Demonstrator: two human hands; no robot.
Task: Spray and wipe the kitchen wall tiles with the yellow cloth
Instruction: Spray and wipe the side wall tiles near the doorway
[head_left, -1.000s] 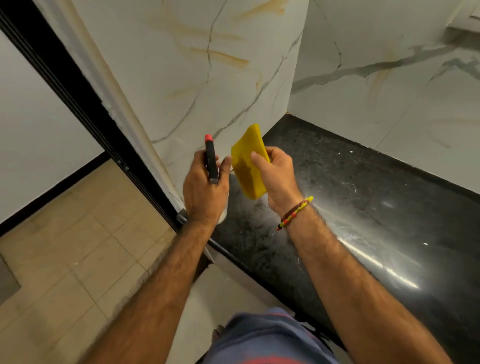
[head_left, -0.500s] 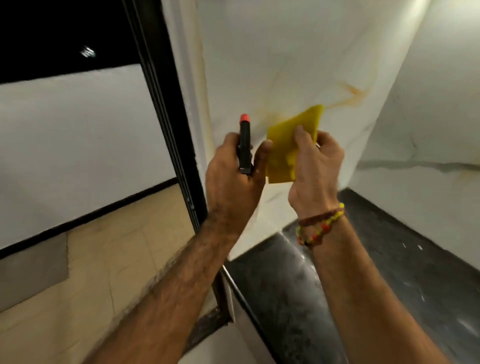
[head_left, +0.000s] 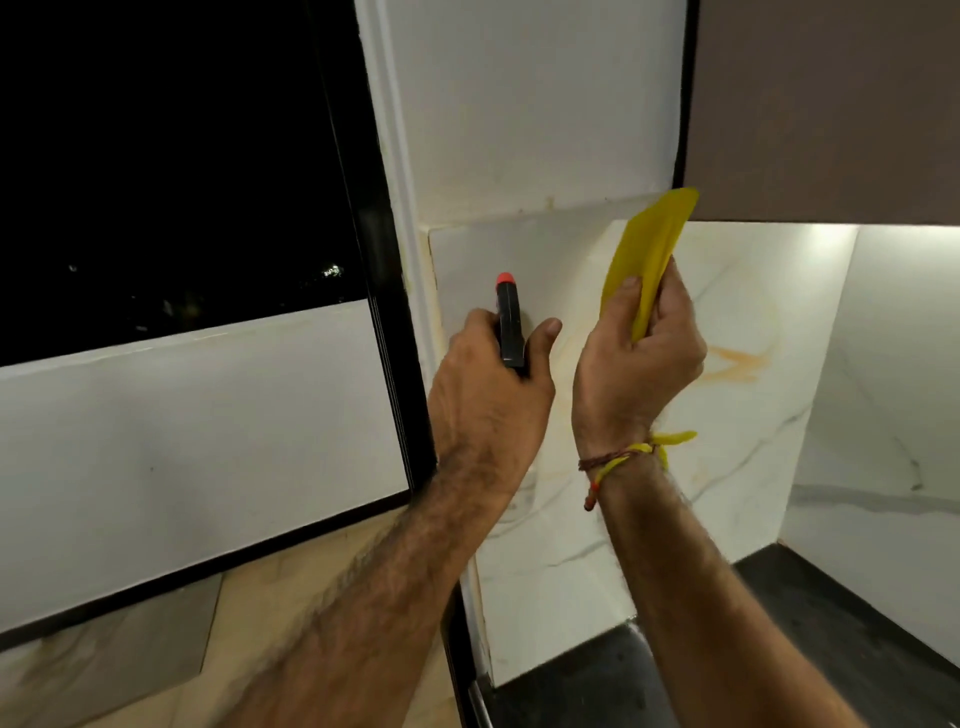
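Two hands: both are up in the middle of the frame, close to the wall and just beside each other.
Left hand: the left hand (head_left: 488, 395) is wrapped tight around the spray bottle (head_left: 509, 325). The thumb sticks out to the right side.
Spray bottle: only its black top with a red tip shows. It stands nearly upright and the red tip is at the top. I cannot tell if a finger is on the trigger, because the hand hides it.
Right hand: the right hand (head_left: 636, 364) pinches the yellow cloth (head_left: 647, 254). The thumb presses on the front and the other fingers curl behind it.
Yellow cloth: it is folded thin and long. It points up and a bit to the right, with its top near the dark cupboard (head_left: 826, 104) in the upper right of the frame.
Wall tiles: the white wall tiles (head_left: 561, 545) are just behind both hands. An orange stain (head_left: 737, 361) sits right of the right hand.
What matters next: the bottle tip looks close to the tile, so a spray would land in the upper middle of it. The cloth hand is the one nearer the stain, so I think it can wipe there with a short reach.
Counter: the black counter (head_left: 857, 623) is in the lower right of the frame, well below the hands.
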